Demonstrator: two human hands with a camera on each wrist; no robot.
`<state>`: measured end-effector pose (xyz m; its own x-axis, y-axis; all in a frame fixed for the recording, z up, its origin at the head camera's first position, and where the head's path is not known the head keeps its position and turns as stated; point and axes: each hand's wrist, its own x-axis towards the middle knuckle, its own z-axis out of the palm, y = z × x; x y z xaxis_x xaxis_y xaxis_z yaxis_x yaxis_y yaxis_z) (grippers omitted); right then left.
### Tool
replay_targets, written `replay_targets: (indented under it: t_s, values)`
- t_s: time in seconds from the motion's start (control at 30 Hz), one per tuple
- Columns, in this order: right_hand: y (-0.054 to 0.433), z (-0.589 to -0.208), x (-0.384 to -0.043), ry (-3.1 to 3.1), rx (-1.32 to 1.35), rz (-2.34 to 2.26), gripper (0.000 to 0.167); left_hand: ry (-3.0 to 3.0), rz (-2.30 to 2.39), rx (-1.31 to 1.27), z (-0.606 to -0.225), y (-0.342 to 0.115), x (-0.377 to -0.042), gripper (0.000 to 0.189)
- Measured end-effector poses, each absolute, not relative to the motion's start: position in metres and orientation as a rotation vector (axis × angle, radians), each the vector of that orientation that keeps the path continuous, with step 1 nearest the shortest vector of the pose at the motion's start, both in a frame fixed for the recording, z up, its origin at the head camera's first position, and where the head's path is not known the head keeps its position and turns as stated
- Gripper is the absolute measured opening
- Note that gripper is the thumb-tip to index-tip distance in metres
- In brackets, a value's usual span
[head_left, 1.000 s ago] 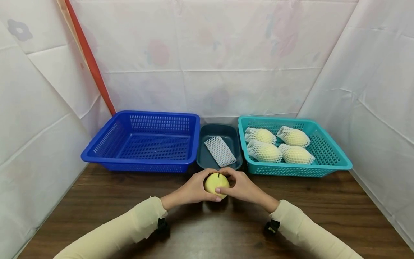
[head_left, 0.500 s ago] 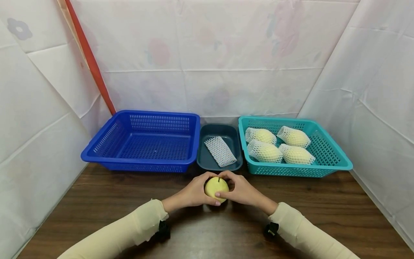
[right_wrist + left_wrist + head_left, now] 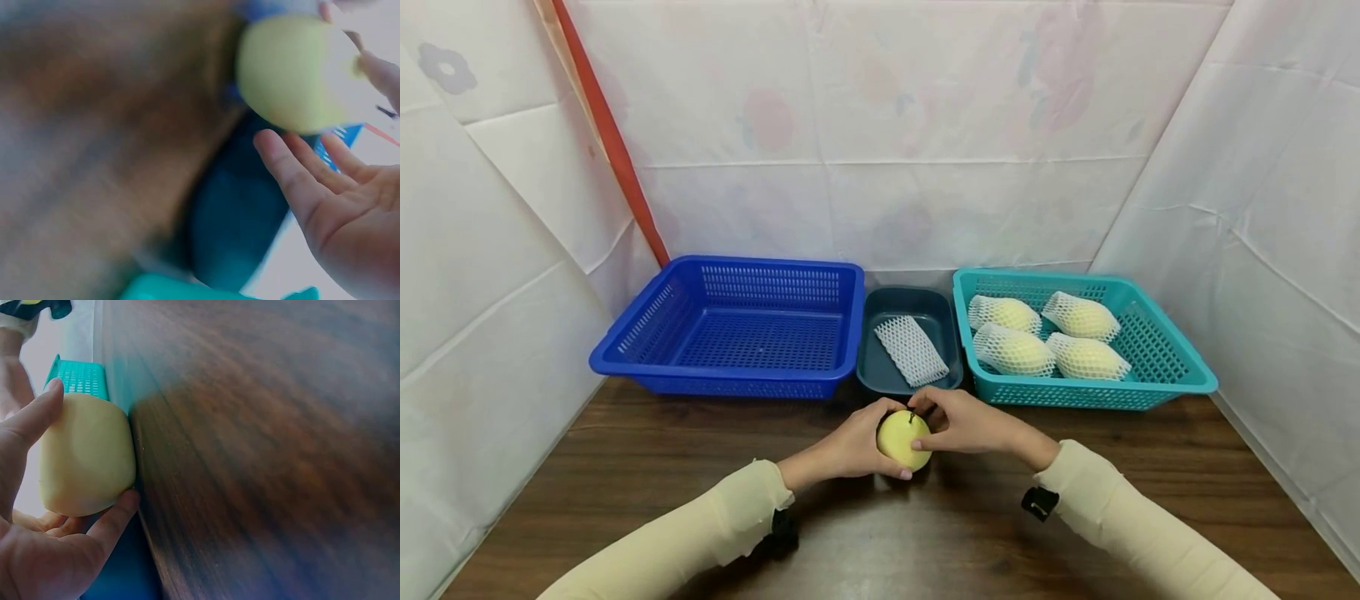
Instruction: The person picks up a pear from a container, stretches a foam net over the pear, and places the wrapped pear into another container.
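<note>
A yellow pear with a dark stem stands on the wooden table in front of the small tray. My left hand grips it from the left, thumb at the near side and fingers behind; the left wrist view shows the hand curled round the pear. On the right, my right hand is close by, its thumb tip at or near the pear's side. Its fingers are spread and loosely bent below the pear in the right wrist view, with a gap between most of them and the fruit.
Behind the hands stands a dark teal tray holding one white foam net sleeve. A blue basket is at left, bare inside. The turquoise basket at right holds several pears in foam nets. White cloth walls surround the table.
The pear has come slightly nearer, down to the table, with my left hand still round it. My right hand has loosened and shifted a little to the right.
</note>
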<state>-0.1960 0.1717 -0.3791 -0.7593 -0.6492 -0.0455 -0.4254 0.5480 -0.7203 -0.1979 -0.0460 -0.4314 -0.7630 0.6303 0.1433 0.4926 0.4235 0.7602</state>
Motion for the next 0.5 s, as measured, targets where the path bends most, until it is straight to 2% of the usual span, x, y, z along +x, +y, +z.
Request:
replay_targets:
  t_s: [0.2,0.5]
  values:
    - [0.172,-0.343,-0.211,2.554,-0.973,-0.93,0.033,2.53,1.254,0.982,-0.433,-0.045,-0.198,0.078]
    - [0.16,-0.311,-0.248,2.714,-0.974,-0.87,0.024,2.503,1.282,0.965,-0.435,-0.045,-0.198,0.079]
